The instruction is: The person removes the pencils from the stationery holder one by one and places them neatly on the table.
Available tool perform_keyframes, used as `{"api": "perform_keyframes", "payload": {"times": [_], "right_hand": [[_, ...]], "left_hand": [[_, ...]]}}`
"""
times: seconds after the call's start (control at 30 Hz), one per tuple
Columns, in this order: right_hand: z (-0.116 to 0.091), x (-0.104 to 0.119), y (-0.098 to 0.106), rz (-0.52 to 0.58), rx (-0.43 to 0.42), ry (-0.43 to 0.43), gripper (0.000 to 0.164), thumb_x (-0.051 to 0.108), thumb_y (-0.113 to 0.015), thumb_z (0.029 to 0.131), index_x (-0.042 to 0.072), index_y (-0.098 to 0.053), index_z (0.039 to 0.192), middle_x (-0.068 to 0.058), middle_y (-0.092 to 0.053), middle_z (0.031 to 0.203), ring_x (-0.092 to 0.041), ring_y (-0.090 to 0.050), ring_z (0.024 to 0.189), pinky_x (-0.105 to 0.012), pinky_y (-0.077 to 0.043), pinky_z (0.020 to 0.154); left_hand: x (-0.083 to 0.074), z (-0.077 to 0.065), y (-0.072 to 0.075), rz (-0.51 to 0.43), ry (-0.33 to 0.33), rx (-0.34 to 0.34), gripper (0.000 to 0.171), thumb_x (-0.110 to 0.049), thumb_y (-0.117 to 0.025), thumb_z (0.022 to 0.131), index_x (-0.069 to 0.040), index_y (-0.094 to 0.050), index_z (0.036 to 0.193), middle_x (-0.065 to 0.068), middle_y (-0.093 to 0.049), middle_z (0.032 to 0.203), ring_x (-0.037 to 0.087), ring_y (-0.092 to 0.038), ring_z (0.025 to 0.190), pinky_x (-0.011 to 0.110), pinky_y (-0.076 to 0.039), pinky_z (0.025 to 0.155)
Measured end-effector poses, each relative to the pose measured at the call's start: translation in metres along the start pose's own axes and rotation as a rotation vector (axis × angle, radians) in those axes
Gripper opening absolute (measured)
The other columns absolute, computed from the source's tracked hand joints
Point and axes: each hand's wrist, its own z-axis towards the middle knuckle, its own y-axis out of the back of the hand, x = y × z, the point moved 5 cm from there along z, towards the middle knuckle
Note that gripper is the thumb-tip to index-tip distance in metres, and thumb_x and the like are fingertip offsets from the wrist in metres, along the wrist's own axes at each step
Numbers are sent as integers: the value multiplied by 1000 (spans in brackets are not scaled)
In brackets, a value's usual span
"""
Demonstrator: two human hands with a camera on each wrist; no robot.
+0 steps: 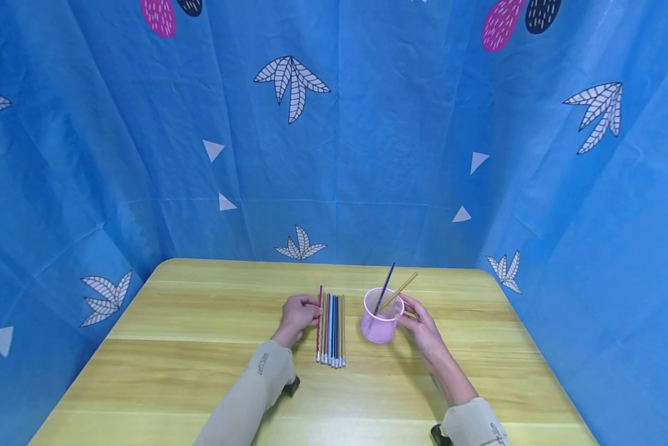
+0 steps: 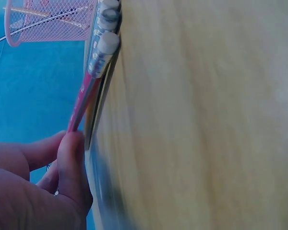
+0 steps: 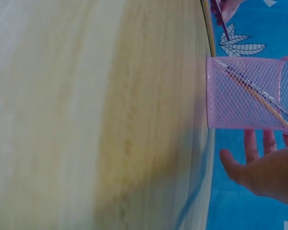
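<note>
My left hand [image 1: 299, 316] pinches a red pencil [image 2: 81, 103] between thumb and fingers, its white eraser end toward me. It is at the left side of a row of pencils [image 1: 334, 328] lying side by side, with red, blue and yellow ones among them. To the right stands a pink mesh pencil cup [image 1: 378, 331], upright on the table. A dark blue pencil [image 1: 386, 286] and a yellow pencil [image 1: 405, 284] lean inside it. Beside the cup's right wall is my right hand [image 1: 423, 328], fingers extended along it and thumb [image 3: 233, 165] apart.
The wooden table [image 1: 200, 359] has rounded far corners. A blue patterned curtain [image 1: 367, 155] hangs behind it and along both sides. Dark wrist devices show under both sleeves, one beneath the left sleeve [image 1: 250, 390].
</note>
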Motion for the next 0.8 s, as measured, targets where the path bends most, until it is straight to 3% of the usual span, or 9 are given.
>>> {"api": "perform_keyframes", "payload": {"times": [0.47,0.8], "right_hand": [[-1,3,-1,5,1,-4,57,12,-55,104,9,-37,158,-20,-41,156,-34,-39,144,-53,-29,127],[1,1,0,1,6,-1,57,12,-55,104,10,-37,158,-21,-40,155,-34,-38,144,-54,-30,126]], "left_hand": [[3,3,-2,28,3,19,23,4,-70,91,3,-70,113,18,-71,103,21,-69,81,27,-64,71],[3,4,-3,79,16,-15,21,4,-72,89,1,-72,110,17,-72,102,21,-69,81,25,-63,69]]}}
